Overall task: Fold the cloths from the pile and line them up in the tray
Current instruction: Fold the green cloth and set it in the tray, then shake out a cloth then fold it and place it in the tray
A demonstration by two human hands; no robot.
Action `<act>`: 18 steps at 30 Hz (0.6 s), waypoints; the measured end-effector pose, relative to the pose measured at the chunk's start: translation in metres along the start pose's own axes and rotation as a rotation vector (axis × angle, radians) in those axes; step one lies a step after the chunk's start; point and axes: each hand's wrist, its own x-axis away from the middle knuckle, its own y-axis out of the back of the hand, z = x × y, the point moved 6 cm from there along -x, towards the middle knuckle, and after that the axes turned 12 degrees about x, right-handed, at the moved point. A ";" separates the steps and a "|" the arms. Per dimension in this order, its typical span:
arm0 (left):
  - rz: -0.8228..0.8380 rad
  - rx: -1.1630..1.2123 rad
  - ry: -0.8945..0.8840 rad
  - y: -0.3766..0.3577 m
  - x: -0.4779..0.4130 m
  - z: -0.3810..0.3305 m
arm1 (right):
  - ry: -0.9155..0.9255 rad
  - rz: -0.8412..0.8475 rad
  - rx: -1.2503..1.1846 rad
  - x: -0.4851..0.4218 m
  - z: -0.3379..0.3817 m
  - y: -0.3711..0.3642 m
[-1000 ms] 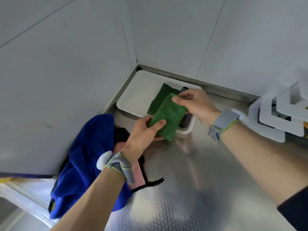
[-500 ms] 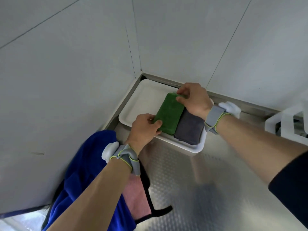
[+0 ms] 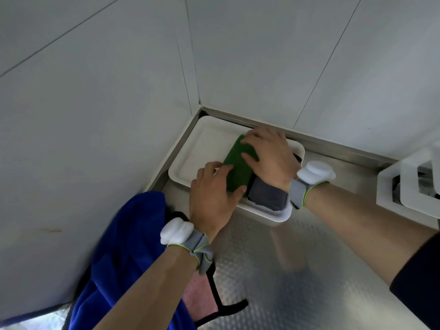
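From the head camera, I see my left hand (image 3: 213,194) flat, fingers spread, pressing the near end of the green cloth (image 3: 238,167). My right hand (image 3: 269,158) lies palm-down on its far end (neither pinches). It rests in the white tray (image 3: 204,139), beside a gray cloth (image 3: 266,196).

A tray (image 3: 202,139) sits in the counter's (image 3: 297,270) far left corner, against both walls. Two folded cloths lie side by side in its right half: one (image 3: 238,167) left, the other (image 3: 267,195) right, touching. A pile of cloths (image 3: 123,246) lies along the counter's left edge, nearer than the tray. A rack (image 3: 409,186) stands at the right edge.
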 end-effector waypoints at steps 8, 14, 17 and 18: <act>0.058 -0.202 0.019 -0.016 0.009 0.006 | 0.087 0.241 0.109 0.020 0.015 -0.023; -0.013 -0.144 0.012 0.015 0.045 0.001 | 0.150 0.144 0.131 0.035 0.048 0.009; -0.077 -0.244 0.034 0.039 0.069 0.006 | 0.217 0.116 0.130 0.051 0.079 0.019; -0.091 -0.278 0.056 0.047 0.078 0.010 | 0.229 0.121 0.113 0.056 0.089 0.021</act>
